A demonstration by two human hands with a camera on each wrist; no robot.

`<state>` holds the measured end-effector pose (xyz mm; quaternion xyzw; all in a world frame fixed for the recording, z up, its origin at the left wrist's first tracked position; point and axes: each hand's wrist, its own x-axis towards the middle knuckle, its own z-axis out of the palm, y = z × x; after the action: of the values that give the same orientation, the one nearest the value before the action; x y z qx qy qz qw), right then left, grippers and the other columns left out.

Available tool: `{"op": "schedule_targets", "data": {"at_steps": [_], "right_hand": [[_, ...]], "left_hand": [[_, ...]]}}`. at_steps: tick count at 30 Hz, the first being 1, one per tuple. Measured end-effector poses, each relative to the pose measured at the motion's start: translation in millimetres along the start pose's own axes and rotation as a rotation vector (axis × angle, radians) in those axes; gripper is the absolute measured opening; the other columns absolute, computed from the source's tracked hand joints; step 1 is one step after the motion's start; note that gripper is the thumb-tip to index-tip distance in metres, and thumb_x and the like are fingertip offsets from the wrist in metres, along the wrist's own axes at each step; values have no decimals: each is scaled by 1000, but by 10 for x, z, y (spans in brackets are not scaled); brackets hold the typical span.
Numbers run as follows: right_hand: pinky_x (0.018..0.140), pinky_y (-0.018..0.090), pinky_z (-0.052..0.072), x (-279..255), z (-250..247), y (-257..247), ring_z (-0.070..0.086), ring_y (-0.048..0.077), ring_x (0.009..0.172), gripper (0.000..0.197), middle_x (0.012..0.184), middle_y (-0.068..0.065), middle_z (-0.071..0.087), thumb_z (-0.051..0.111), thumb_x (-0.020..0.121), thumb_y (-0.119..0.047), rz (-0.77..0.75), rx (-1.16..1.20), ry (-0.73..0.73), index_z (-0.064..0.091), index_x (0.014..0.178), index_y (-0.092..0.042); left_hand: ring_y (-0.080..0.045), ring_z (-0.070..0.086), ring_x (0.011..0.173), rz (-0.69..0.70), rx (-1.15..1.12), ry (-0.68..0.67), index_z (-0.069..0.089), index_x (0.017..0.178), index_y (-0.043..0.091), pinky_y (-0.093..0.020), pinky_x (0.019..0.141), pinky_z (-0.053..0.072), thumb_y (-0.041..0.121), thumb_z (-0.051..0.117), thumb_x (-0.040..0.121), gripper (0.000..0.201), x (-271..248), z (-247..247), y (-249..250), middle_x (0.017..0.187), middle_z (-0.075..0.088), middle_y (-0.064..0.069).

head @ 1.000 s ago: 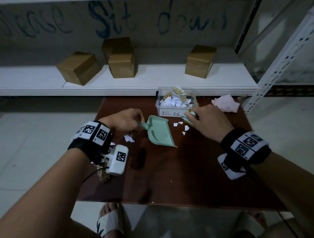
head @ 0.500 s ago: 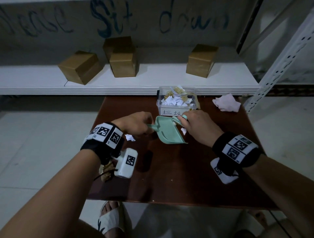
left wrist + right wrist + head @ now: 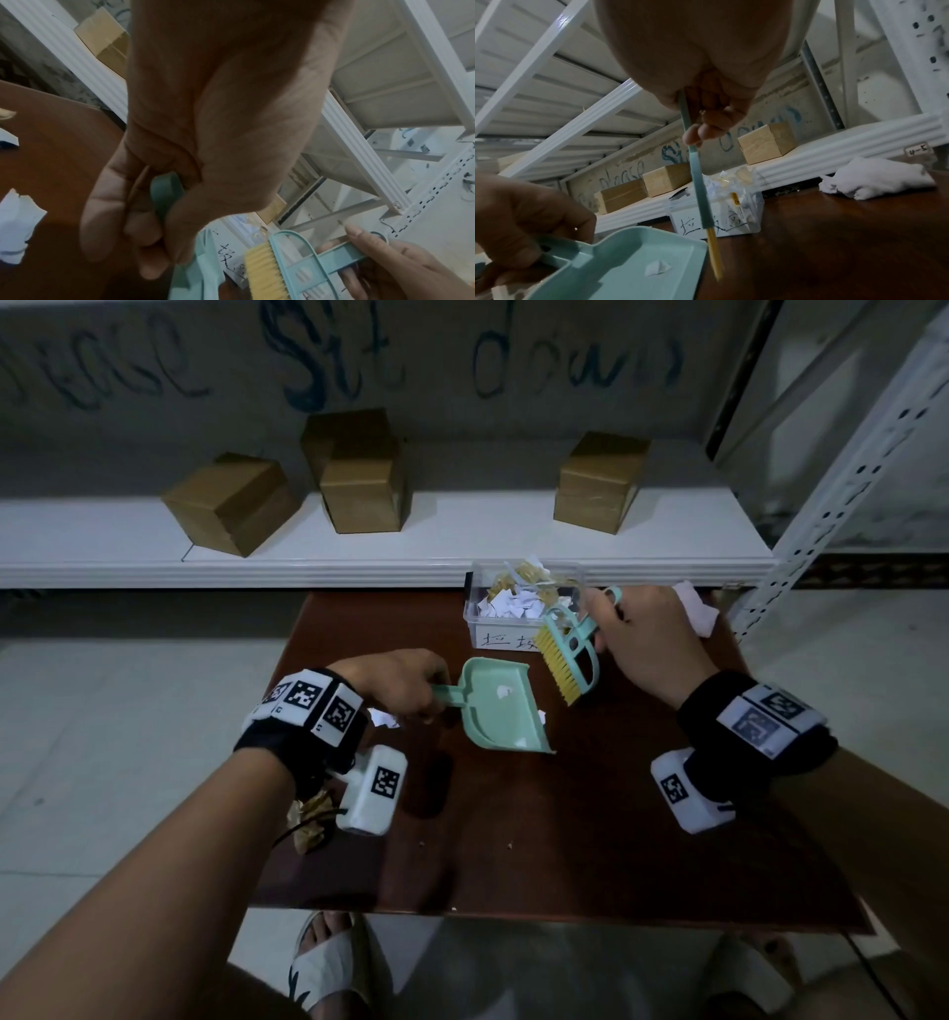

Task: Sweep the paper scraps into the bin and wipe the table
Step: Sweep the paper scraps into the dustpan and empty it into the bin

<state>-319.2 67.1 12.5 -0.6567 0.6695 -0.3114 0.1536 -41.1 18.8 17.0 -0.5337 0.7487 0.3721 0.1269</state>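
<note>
— Where are the scraps [image 3: 506,692] lying?

— A few white ones are sitting in the dustpan [image 3: 500,711], one is showing just past its right edge, and more are lying on the table [image 3: 590,814] beside the left wrist. The bin [image 3: 513,613], at the table's far edge, is holding a heap of white and tan paper.

— What is the left hand [image 3: 398,680] doing?

— It is gripping the dustpan's handle, fingers curled round it, the pan's open mouth pointing toward the person.

— And the right hand [image 3: 649,639]?

— It is pinching the handle of the brush [image 3: 570,660] between thumb and fingers, holding it lifted between pan and bin, yellow bristles facing the pan.

— Anything else in shot?

— A crumpled white cloth [image 3: 875,178] is lying at the table's far right corner. Three boxes [image 3: 364,485] are sitting on the shelf [image 3: 462,546] behind.
</note>
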Motion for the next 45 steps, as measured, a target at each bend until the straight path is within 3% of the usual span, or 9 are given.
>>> {"op": "schedule_targets", "data": {"at_steps": [5,9,13,16,20,23,26,30,45], "right_hand": [[62,39,39,-31,128,36,53,23,59,61,61,6,59,36,100,-47,-95,-188,-14,59,67,-2],[49,32,26,-56,250,46,47,14,49,68,55,6,53,19,89,-56,-114,-278,-78,59,69,-4],[48,30,33,-84,296,6,58,22,51,51,53,7,57,38,99,-39,-133,-207,-56,53,63,-5],[52,35,36,-92,329,-24,55,19,51,47,55,7,56,43,101,-33,-131,-191,-39,48,62,-7],[50,24,18,-85,383,-88,36,6,53,48,61,-3,45,17,88,-48,-176,-334,-91,46,70,-13],[51,28,23,-88,444,-73,41,9,48,43,57,-2,45,32,95,-40,-185,-237,-62,47,66,-12],[58,36,43,-88,490,-90,60,17,55,44,54,1,54,42,98,-35,-166,-110,-54,52,63,-8],[73,36,56,-105,410,-172,66,6,52,37,53,2,67,52,100,-20,-84,63,-57,69,72,-2],[71,47,57,-78,217,-148,69,19,57,36,56,-1,69,48,95,-20,-81,76,134,68,72,-1]], "left_hand": [[-25,64,69,-35,20,-38,60,102,14,-40,68,56,0,57,92,17,-3,-15,-97,76,71,-4],[-19,62,64,-55,36,-32,57,100,13,-29,58,54,-9,58,89,24,-63,-93,-114,81,68,-6],[-23,64,73,-98,69,-60,58,95,15,-28,56,51,-7,61,87,24,-119,-133,-183,104,73,-23],[-18,62,65,-136,102,-66,59,99,19,-21,46,47,1,60,92,19,-144,-127,-201,99,70,-15],[-14,57,57,-160,122,-80,55,103,15,-15,37,41,3,56,98,13,-151,-69,-161,86,56,-7],[-15,57,60,-163,120,-102,54,110,11,-15,38,45,4,54,100,13,-107,-8,-126,87,54,-6],[-16,58,66,-169,119,-124,53,112,11,-17,42,50,5,54,100,13,-81,18,-102,92,53,-6],[-16,59,69,-165,121,-146,57,118,7,-16,44,51,6,53,100,18,-79,19,-105,94,55,-7],[-12,59,64,-145,32,-137,52,101,10,-15,42,47,-5,55,99,15,-124,-112,-200,88,57,-9]]}}
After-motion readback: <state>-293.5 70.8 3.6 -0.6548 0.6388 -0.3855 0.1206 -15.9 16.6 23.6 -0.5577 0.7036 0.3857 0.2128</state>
